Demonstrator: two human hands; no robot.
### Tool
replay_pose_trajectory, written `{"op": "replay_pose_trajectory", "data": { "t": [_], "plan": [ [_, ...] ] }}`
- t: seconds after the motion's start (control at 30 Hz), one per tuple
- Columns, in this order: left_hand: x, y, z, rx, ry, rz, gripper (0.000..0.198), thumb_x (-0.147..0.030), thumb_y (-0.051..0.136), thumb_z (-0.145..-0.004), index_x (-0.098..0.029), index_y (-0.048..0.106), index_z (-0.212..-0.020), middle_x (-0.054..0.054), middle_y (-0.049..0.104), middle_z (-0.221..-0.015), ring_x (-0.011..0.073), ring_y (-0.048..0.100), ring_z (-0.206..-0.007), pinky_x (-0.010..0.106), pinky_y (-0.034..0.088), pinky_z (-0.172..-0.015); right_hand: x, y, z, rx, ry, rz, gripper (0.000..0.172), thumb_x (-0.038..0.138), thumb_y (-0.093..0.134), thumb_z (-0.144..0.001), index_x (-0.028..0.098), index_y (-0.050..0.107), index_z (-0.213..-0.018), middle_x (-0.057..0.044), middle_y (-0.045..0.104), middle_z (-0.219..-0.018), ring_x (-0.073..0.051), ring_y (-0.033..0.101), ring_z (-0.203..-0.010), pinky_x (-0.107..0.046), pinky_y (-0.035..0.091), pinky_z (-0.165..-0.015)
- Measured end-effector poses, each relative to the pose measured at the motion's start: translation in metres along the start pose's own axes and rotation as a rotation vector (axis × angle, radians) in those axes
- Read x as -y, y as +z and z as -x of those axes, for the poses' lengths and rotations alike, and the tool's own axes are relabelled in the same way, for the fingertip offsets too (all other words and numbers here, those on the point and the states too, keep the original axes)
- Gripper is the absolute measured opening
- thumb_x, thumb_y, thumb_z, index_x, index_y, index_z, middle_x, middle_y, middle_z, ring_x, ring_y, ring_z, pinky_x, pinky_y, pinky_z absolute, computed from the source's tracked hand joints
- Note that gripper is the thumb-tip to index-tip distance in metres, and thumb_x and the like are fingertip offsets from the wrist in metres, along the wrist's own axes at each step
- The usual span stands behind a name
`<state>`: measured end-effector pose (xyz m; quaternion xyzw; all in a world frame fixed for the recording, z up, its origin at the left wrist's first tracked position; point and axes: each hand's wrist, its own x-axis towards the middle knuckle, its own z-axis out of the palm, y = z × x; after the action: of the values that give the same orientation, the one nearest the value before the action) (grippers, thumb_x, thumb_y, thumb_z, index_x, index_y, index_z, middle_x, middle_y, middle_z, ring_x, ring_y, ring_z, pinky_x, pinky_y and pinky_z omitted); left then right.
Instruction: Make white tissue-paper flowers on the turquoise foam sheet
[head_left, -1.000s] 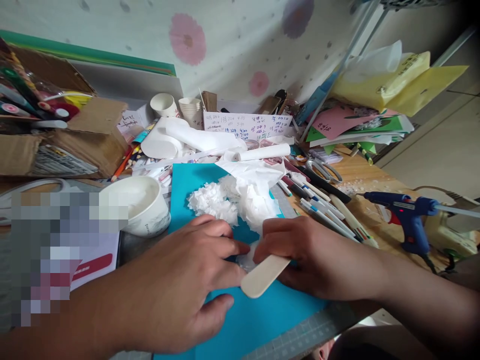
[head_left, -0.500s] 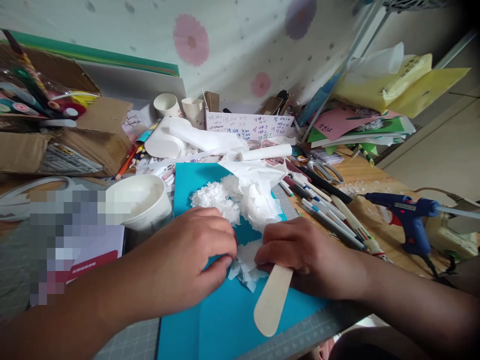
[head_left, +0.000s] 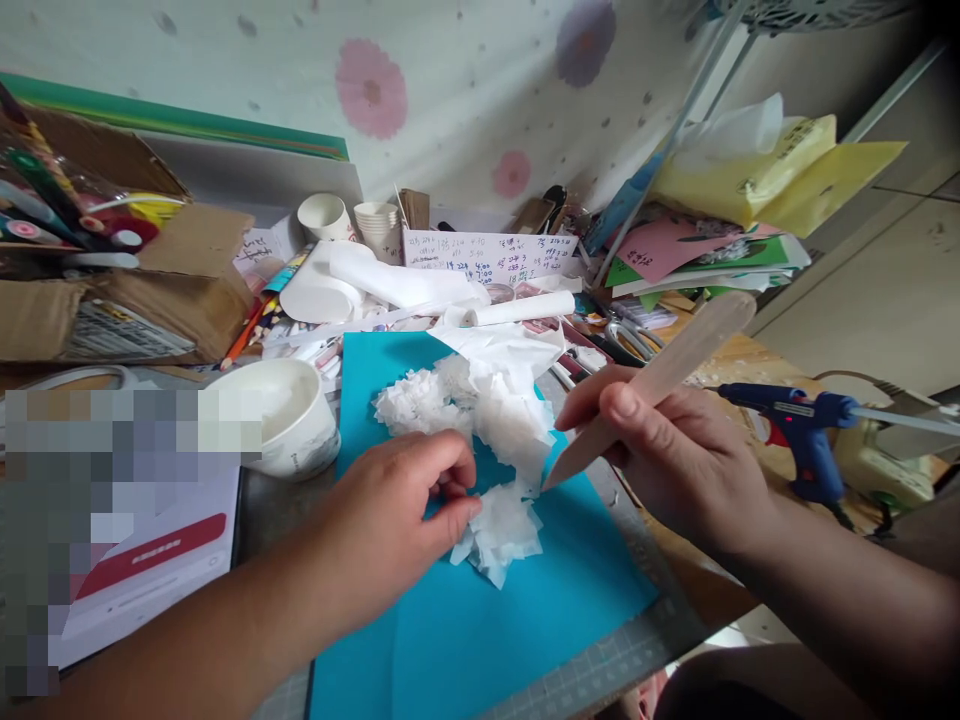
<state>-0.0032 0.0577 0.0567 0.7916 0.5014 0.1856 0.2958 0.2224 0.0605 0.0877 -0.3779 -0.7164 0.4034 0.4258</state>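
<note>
In my right hand (head_left: 675, 440) is a flat wooden craft stick (head_left: 694, 345). Its rounded end points up to the right, while its narrow end angles down toward the crumpled tissue. My left hand (head_left: 412, 500) has curled fingers, with thumb and fingertips at the left edge of a small white tissue paper cluster (head_left: 501, 535). That cluster lies on a blue sheet (head_left: 450, 650). Just beyond it, fuller ruffled tissue clumps (head_left: 424, 400) sit on the same sheet, and a loose white tissue sheet (head_left: 499, 350) lies behind them.
A white paper cup (head_left: 300, 430) stands left of the blue sheet, near a partly blurred-out screen (head_left: 157, 560). To the right is a blue glue gun (head_left: 814, 430). Behind are paper rolls (head_left: 525, 308), stacked cups (head_left: 377, 230) and a cardboard box (head_left: 202, 250). A grey cutting mat (head_left: 637, 650) lies underneath.
My right hand has lifted off the small tissue cluster and moved up and right, turning the craft stick so its rounded end points upward. My left hand stays at the cluster, now more exposed.
</note>
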Motion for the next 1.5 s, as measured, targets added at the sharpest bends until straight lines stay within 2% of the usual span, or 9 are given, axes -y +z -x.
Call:
{"op": "replay_pose_trajectory", "data": {
  "t": [0.33, 0.7, 0.93, 1.0, 1.1, 1.23, 1.3, 1.43, 1.5],
  "plan": [
    [-0.001, -0.007, -0.002, 0.005, 0.034, 0.037, 0.008, -0.015, 0.051, -0.077, -0.023, 0.054, -0.077, -0.006, 0.062, -0.073, 0.0135, 0.057, -0.066, 0.025, 0.043, -0.059, 0.002, 0.013, 0.003, 0.183, -0.139, 0.165, 0.028, 0.024, 0.045, -0.097, 0.016, 0.057, -0.073, -0.002, 0.061, -0.076, -0.010, 0.051, -0.062, -0.021, 0.043, -0.057],
    [0.003, -0.010, -0.003, -0.155, -0.063, 0.041, 0.004, -0.023, 0.050, -0.077, -0.024, 0.054, -0.076, -0.006, 0.061, -0.070, 0.0141, 0.056, -0.065, 0.027, 0.043, -0.059, -0.001, 0.020, 0.000, 0.313, -0.221, 0.391, 0.024, 0.026, 0.043, -0.097, 0.014, 0.058, -0.082, -0.003, 0.061, -0.070, -0.012, 0.056, -0.062, -0.022, 0.042, -0.057],
    [0.007, -0.009, -0.002, -0.148, -0.020, 0.087, 0.006, -0.020, 0.048, -0.077, -0.023, 0.053, -0.077, -0.006, 0.058, -0.069, 0.0123, 0.055, -0.063, 0.025, 0.043, -0.057, -0.010, 0.030, 0.000, 0.298, -0.458, 0.529, 0.028, 0.026, 0.042, -0.098, 0.015, 0.057, -0.077, -0.003, 0.060, -0.062, -0.013, 0.052, -0.052, -0.025, 0.038, -0.052],
    [0.006, -0.010, -0.002, -0.154, -0.003, 0.115, 0.006, -0.021, 0.048, -0.077, -0.023, 0.054, -0.076, -0.006, 0.058, -0.069, 0.0119, 0.054, -0.062, 0.024, 0.042, -0.057, -0.013, 0.030, 0.001, 0.292, -0.433, 0.526, 0.027, 0.027, 0.043, -0.097, 0.015, 0.057, -0.078, -0.004, 0.061, -0.063, -0.013, 0.054, -0.054, -0.025, 0.040, -0.053],
    [0.004, -0.010, -0.002, -0.153, 0.035, 0.135, 0.010, -0.018, 0.047, -0.077, -0.022, 0.056, -0.074, -0.005, 0.058, -0.069, 0.0119, 0.054, -0.064, 0.024, 0.042, -0.057, -0.017, 0.025, 0.004, 0.267, -0.287, 0.430, 0.027, 0.030, 0.044, -0.098, 0.014, 0.059, -0.081, -0.004, 0.062, -0.067, -0.012, 0.057, -0.057, -0.023, 0.044, -0.054],
    [0.002, -0.011, -0.001, -0.152, 0.087, 0.129, 0.016, -0.016, 0.047, -0.079, -0.022, 0.062, -0.076, -0.005, 0.064, -0.075, 0.0124, 0.057, -0.068, 0.023, 0.043, -0.059, -0.014, 0.016, 0.011, 0.115, -0.090, 0.208, 0.027, 0.032, 0.047, -0.097, 0.015, 0.060, -0.080, -0.002, 0.062, -0.069, -0.010, 0.057, -0.055, -0.020, 0.047, -0.051],
    [0.001, -0.011, -0.001, -0.156, 0.120, 0.120, 0.020, -0.013, 0.047, -0.079, -0.023, 0.064, -0.076, -0.005, 0.066, -0.079, 0.0128, 0.060, -0.073, 0.024, 0.045, -0.064, -0.007, 0.015, 0.014, 0.087, -0.121, 0.176, 0.021, 0.028, 0.050, -0.096, 0.016, 0.062, -0.084, -0.003, 0.065, -0.074, -0.011, 0.061, -0.060, -0.020, 0.050, -0.054],
    [0.002, -0.010, -0.002, -0.149, 0.135, 0.107, 0.023, -0.011, 0.047, -0.077, -0.024, 0.066, -0.076, -0.006, 0.068, -0.080, 0.0129, 0.063, -0.075, 0.024, 0.047, -0.067, 0.003, 0.018, 0.015, 0.260, -0.284, 0.236, 0.010, 0.018, 0.053, -0.093, 0.015, 0.062, -0.094, -0.005, 0.070, -0.082, -0.013, 0.067, -0.074, -0.022, 0.053, -0.066],
    [0.003, -0.009, -0.002, -0.155, 0.134, 0.106, 0.023, -0.012, 0.048, -0.078, -0.024, 0.067, -0.076, -0.006, 0.068, -0.080, 0.0128, 0.063, -0.075, 0.023, 0.047, -0.066, 0.004, 0.020, 0.014, 0.315, -0.303, 0.282, 0.010, 0.017, 0.053, -0.093, 0.014, 0.062, -0.093, -0.006, 0.070, -0.081, -0.014, 0.067, -0.074, -0.023, 0.052, -0.066]
  ]
}}
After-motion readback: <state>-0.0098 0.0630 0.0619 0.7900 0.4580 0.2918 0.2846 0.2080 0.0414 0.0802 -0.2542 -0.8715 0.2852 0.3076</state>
